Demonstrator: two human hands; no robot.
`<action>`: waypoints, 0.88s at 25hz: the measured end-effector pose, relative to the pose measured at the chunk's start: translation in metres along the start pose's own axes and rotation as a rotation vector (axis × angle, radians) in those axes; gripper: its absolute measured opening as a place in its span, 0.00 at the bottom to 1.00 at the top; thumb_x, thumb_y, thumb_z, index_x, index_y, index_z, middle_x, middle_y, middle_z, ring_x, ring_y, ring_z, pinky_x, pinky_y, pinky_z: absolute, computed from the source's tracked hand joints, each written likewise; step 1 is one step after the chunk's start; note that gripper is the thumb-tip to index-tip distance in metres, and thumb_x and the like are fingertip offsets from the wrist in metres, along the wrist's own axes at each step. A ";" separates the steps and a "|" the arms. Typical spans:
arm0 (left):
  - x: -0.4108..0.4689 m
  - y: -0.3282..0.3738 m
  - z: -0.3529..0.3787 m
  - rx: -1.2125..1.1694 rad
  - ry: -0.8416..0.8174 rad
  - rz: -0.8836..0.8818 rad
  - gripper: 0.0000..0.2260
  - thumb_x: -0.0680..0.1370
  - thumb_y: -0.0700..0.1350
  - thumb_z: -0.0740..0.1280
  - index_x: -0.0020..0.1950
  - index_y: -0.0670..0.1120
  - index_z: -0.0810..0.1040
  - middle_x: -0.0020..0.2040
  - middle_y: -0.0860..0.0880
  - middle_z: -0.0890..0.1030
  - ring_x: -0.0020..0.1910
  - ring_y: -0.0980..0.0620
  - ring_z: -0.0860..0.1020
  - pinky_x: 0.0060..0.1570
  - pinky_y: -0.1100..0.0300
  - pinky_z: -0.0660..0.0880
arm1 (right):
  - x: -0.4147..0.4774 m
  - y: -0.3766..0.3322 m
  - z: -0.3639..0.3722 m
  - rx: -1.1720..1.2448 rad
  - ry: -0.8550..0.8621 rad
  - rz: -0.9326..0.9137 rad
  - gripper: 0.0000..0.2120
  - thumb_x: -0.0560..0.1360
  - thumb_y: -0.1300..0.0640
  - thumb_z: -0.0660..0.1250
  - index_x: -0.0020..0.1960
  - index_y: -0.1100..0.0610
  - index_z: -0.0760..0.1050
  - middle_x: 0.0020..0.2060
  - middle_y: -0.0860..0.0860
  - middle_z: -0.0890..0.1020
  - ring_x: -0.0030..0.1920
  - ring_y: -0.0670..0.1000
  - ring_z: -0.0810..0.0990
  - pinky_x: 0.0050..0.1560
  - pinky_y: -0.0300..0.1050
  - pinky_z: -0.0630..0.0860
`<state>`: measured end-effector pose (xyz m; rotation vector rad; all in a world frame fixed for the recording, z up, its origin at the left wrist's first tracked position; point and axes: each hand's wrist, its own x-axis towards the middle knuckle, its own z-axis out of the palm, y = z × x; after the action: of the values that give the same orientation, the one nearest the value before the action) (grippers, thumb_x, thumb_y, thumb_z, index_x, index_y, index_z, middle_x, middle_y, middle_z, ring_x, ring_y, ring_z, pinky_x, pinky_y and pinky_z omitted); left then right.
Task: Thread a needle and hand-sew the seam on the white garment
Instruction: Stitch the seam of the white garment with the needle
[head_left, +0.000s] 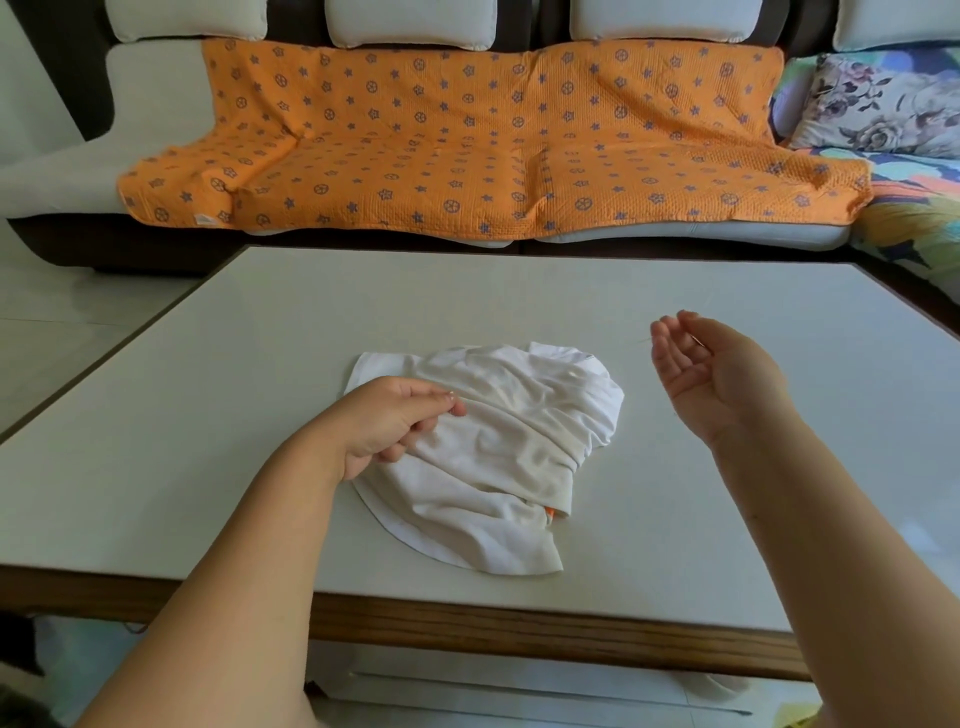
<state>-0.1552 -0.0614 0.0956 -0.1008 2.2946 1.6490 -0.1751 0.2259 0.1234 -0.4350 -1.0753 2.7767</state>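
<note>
The white garment (498, 447) lies crumpled in the middle of the table, a bit of orange showing at its lower right edge. My left hand (395, 421) rests on the garment's left side, fingers curled, thumb and forefinger pinching a fold of the cloth. My right hand (711, 374) is raised above the table to the right of the garment, palm turned left, fingers loosely bent. A thin needle (643, 341) sticks out past its fingertips, held between thumb and fingers. The thread is too fine to trace.
The pale table (218, 415) has a wooden front edge (467, 623) close to me. Behind it stands a sofa with an orange star-patterned cover (467, 145) and a floral cushion (878, 104) at the right.
</note>
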 end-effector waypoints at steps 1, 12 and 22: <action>0.000 -0.002 -0.003 -0.012 0.034 -0.010 0.09 0.81 0.47 0.65 0.48 0.46 0.83 0.31 0.53 0.65 0.28 0.56 0.57 0.27 0.64 0.53 | 0.001 -0.001 -0.002 -0.005 0.023 -0.018 0.04 0.79 0.67 0.61 0.48 0.65 0.74 0.39 0.57 0.81 0.35 0.51 0.85 0.39 0.39 0.81; 0.006 -0.016 -0.015 0.058 0.221 -0.059 0.09 0.81 0.46 0.65 0.47 0.44 0.82 0.36 0.50 0.82 0.24 0.59 0.69 0.23 0.68 0.62 | 0.002 -0.008 -0.009 -0.305 0.260 -0.326 0.04 0.80 0.65 0.60 0.50 0.62 0.74 0.43 0.56 0.81 0.45 0.53 0.84 0.51 0.43 0.82; 0.012 -0.017 -0.018 -0.114 0.501 -0.032 0.11 0.81 0.48 0.65 0.43 0.45 0.81 0.35 0.51 0.79 0.29 0.55 0.73 0.28 0.63 0.64 | 0.001 0.004 -0.011 -0.519 0.303 -0.388 0.03 0.78 0.62 0.63 0.47 0.58 0.75 0.42 0.52 0.81 0.47 0.50 0.84 0.53 0.42 0.81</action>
<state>-0.1659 -0.0822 0.0819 -0.6392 2.5179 1.9057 -0.1726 0.2302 0.1133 -0.6000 -1.5912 2.0059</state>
